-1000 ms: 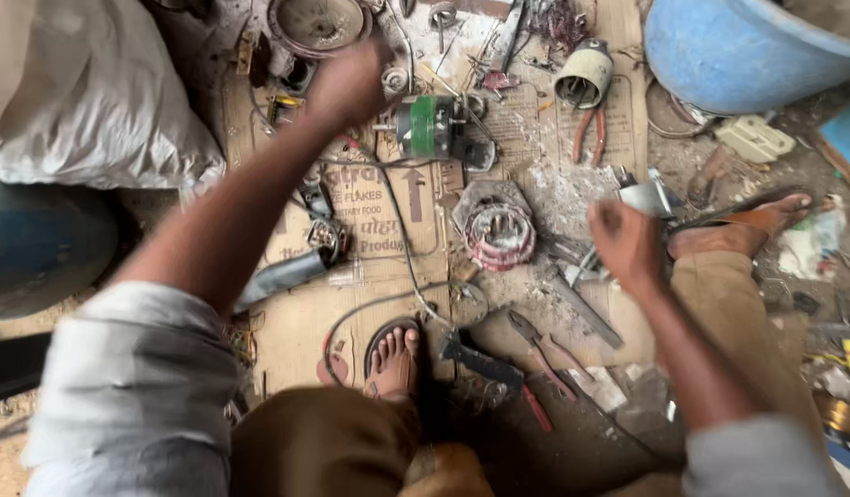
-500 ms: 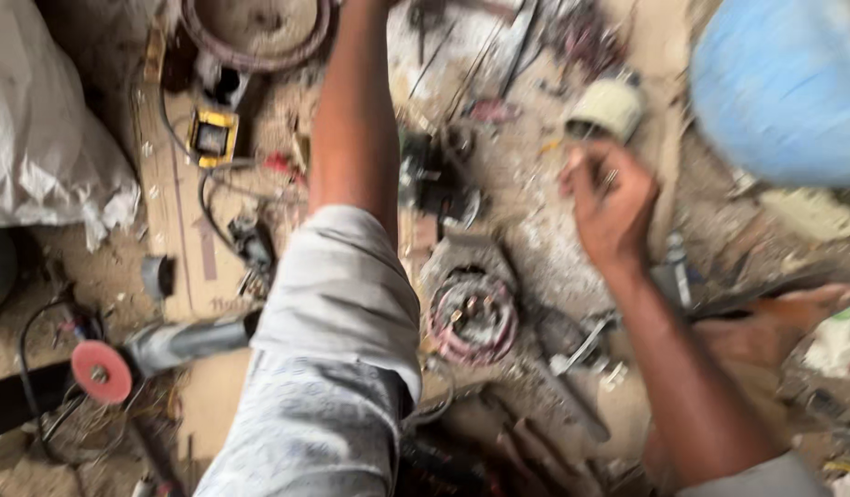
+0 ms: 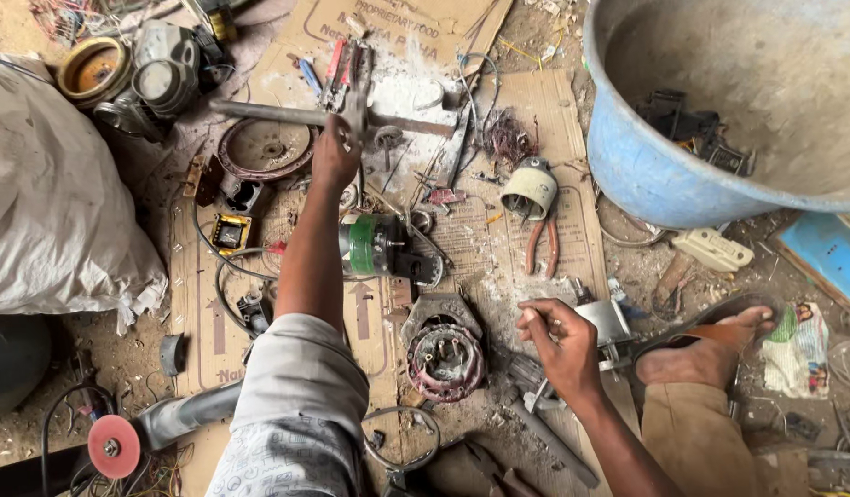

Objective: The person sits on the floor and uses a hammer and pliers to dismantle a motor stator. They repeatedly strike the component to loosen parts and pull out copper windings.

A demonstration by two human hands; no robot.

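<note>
A long metal bar point(image 3: 287, 114) at the far side is gripped by the left hand point(image 3: 335, 156), arm stretched out. Nothing is held in the right hand point(image 3: 561, 342), loosely curled near a stripped motor stator point(image 3: 443, 357), which lies open. Beneath lies flattened brown printed cardboard point(image 3: 204, 322); a blue tub point(image 3: 646, 175) stands far right.
</note>
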